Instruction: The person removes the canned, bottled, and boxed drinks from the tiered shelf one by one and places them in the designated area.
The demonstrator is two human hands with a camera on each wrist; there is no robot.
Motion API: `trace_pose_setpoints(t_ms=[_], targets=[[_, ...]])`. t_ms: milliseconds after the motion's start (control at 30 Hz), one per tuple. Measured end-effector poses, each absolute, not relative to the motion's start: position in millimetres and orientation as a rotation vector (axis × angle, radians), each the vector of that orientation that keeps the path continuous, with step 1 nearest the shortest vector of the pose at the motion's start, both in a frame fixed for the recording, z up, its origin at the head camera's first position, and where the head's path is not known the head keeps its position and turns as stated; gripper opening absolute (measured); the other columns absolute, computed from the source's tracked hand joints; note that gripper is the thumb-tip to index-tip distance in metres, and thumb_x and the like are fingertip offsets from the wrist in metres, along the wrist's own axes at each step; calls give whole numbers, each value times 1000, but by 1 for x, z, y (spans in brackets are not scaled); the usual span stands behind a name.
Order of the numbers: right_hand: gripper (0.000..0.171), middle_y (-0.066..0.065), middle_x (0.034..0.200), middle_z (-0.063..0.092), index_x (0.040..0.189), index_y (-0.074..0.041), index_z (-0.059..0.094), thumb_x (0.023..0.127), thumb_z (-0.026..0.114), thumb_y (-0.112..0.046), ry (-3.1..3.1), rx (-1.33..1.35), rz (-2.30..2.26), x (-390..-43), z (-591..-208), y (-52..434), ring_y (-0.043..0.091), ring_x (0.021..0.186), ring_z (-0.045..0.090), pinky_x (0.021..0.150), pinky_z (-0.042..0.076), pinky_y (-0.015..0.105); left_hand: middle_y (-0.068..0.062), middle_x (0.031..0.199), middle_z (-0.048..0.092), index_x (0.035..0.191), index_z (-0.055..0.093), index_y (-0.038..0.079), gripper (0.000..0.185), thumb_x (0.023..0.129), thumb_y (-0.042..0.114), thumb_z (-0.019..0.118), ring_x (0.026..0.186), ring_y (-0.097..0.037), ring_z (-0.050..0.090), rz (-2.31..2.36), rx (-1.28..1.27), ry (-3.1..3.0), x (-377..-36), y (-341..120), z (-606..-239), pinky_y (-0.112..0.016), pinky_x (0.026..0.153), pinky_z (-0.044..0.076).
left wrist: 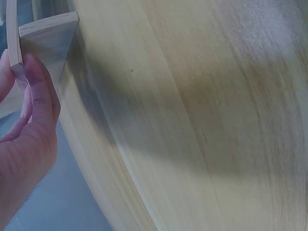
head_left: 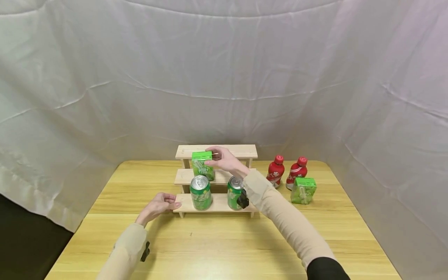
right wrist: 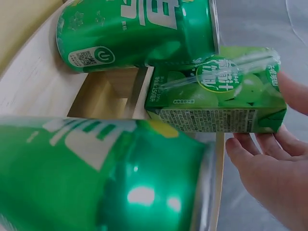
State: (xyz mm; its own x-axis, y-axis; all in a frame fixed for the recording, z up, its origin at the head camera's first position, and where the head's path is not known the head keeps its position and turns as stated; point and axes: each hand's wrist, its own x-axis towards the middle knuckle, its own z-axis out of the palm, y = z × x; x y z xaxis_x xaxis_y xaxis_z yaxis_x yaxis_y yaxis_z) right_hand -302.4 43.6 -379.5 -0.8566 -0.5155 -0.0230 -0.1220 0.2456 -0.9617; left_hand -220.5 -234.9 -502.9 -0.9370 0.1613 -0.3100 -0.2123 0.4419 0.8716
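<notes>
Green is the colour of nearly everything on the pale wooden stepped rack (head_left: 216, 151) that stands near the far edge of the wooden table (head_left: 224, 241): two green cans on its lowest step and a green juice carton (head_left: 202, 165) upright on the middle step, towards that step's left end. The right hand (head_left: 225, 159) reaches over the right can (head_left: 235, 193) and holds the carton by its top, thumb on one side and fingers curled round the other; the right wrist view shows the fingertips (right wrist: 250, 149) lying along the carton's side. The left can (head_left: 200, 192) stands just in front of and below the carton. The left hand (head_left: 158, 206) rests at the left end of the lowest step, fingers loosely bent, its fingertips (left wrist: 38, 91) against the edge of the board, as if steadying the rack; it pinches nothing that I can make out.

The step in hand looks like the setting of this carton on the middle step: its base seems to be down on the board already, though whether it bears its full weight there I cannot tell. The next move would call for a gentle letting go and a lift of the hand clear of the right can beneath the wrist, which could easily be knocked.

Near the table's far right corner stand two red bottles (head_left: 286, 171), and just in front of them a second green carton (head_left: 303, 190)
</notes>
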Motion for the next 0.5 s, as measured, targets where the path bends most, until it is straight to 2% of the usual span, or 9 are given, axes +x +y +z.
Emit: trace_pose_setpoints(t_ms=[167,333,500], targets=[[48,22,131,61,139,2,50,94,67,-2,2196,-601,-1693,-301,-383,39,27,115,64,96,55,31,-23,112,60,128,48,-19,54,90,10,72,95,-20,60,1495,-40,2353,-221,-236,-504,-35,88,57],[45,21,125,63,135,2,53,93,68,-3,2219,-591,-1727,-298,-384,37,24,107,66,94,57,33,-19,107,62,126,50,-19,51,90,10,72,89,-17,60,1513,-39,2339,-221,-235,-504,-33,84,56],[42,22,124,63,133,2,55,93,68,-3,2263,-581,-1727,-297,-385,35,27,107,66,93,58,32,-15,102,63,123,51,-19,48,90,9,72,84,-15,59,1532,-40,2322,-222,-235,-506,-31,79,56]])
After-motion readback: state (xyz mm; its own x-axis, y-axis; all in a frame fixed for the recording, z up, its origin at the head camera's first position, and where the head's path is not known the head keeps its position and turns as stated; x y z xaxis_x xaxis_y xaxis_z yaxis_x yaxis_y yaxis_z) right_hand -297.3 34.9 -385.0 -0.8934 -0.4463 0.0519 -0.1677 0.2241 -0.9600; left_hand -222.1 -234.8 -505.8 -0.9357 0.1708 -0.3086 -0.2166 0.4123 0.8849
